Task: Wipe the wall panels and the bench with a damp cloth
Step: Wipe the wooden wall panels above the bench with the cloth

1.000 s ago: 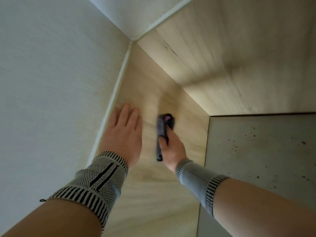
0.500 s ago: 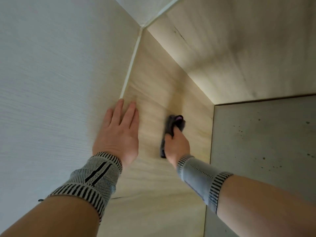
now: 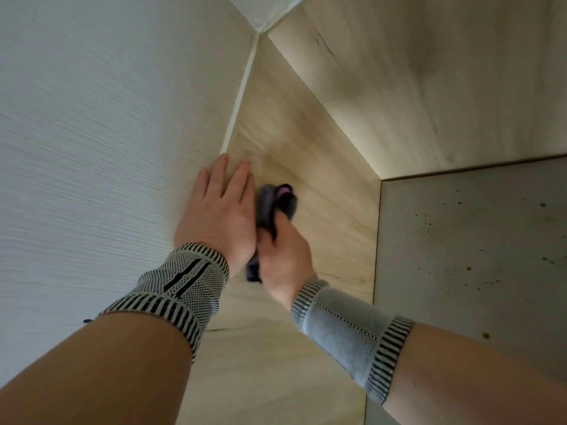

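A light wooden panel (image 3: 322,210) runs down the middle of the view, and a second wooden panel (image 3: 414,81) meets it at the upper right. My right hand (image 3: 283,256) grips a dark grey cloth (image 3: 270,204) with a pink patch and holds it against the middle panel. My left hand (image 3: 219,210) lies flat with straight fingers on the same panel, right beside the cloth. Both wrists wear striped knit bands.
A pale textured wall (image 3: 107,133) fills the left side, joined to the wood by a white strip (image 3: 242,87). A grey speckled surface (image 3: 475,256) lies at the lower right, past the panel's edge.
My right hand has slid the cloth leftward until it sits against my left hand. The view has shifted, and the left hand stays flat on the panel.
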